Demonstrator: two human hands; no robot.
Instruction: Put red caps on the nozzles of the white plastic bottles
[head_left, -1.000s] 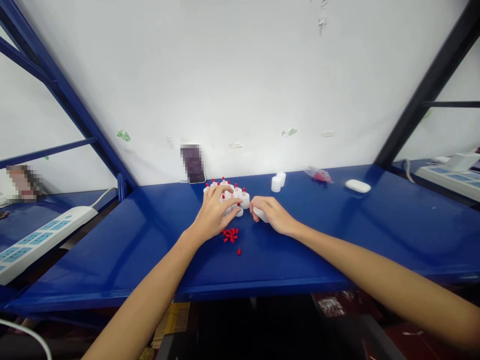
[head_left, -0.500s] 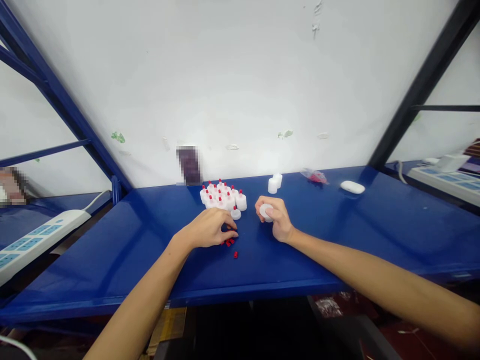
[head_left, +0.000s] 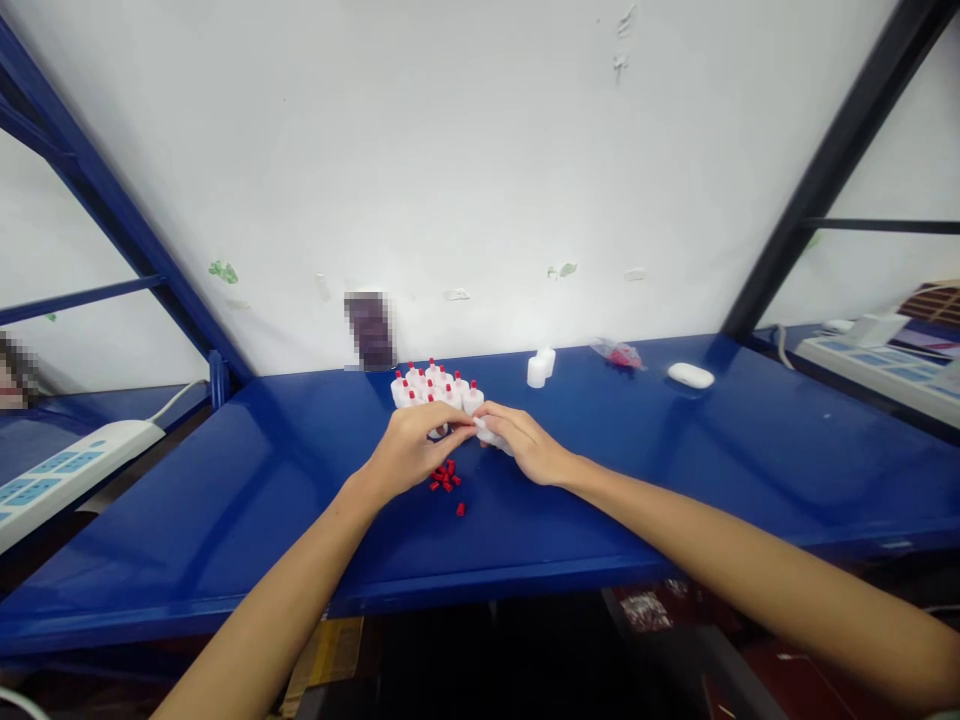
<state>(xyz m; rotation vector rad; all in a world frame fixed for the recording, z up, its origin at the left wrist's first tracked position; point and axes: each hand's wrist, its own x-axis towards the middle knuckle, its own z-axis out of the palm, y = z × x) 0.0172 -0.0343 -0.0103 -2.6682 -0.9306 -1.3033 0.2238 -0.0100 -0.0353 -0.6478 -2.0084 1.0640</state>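
My right hand (head_left: pixel 529 445) is closed around a small white bottle (head_left: pixel 491 436), tilted with its narrow end toward the left. The thumb and fingers of my left hand (head_left: pixel 420 445) pinch together at that narrow end; what is between them is hidden. Just below my left hand lies a loose pile of small red caps (head_left: pixel 447 477), with one red cap (head_left: pixel 460 510) apart and nearer the front. Behind my left hand several white bottles with red caps (head_left: pixel 431 385) stand upright in a cluster, partly covered by the hand.
Two white bottles without red tips (head_left: pixel 537 372) stand farther back. Right of them lie a clear plastic bag with red pieces (head_left: pixel 621 355) and a white oval case (head_left: pixel 691 375). The blue table (head_left: pixel 600 530) meets the wall, and a power strip (head_left: pixel 75 470) lies at the left.
My left hand has risen from the red caps to the bottle's narrow end. My right hand has brought the white bottle leftward and turned it, so both hands now meet.
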